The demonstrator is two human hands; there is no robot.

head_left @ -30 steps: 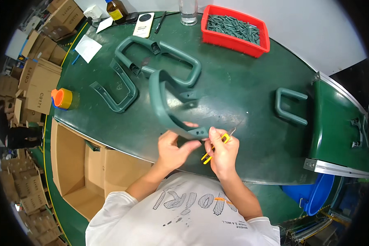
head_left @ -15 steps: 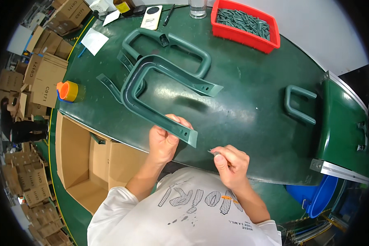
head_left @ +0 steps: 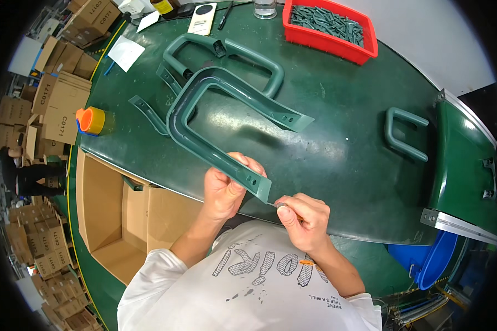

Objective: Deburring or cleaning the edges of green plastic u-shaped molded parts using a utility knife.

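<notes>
My left hand (head_left: 225,190) grips a green U-shaped plastic handle (head_left: 196,144) near the end of its lower leg and holds it above the bench. The handle's hollow inner side shows, with small holes near both flat ends. My right hand (head_left: 306,218) is closed on a small thin tool with a grey metal tip (head_left: 280,204). A bit of orange shows between the fingers; most of the tool is hidden. The tip is at the corner of the handle's lower end, and I cannot tell whether it touches.
More green handles (head_left: 270,69) lie beyond the held one, and another (head_left: 391,135) lies at the right. A red bin (head_left: 328,47) holds many small green pieces. An orange tape roll (head_left: 94,121) is at the left edge, above an open carton (head_left: 102,220). A blue bin (head_left: 425,262) stands lower right.
My right hand has moved left, bringing the tool's tip up to the handle's lower end. The held handle has shifted slightly right with my left hand.
</notes>
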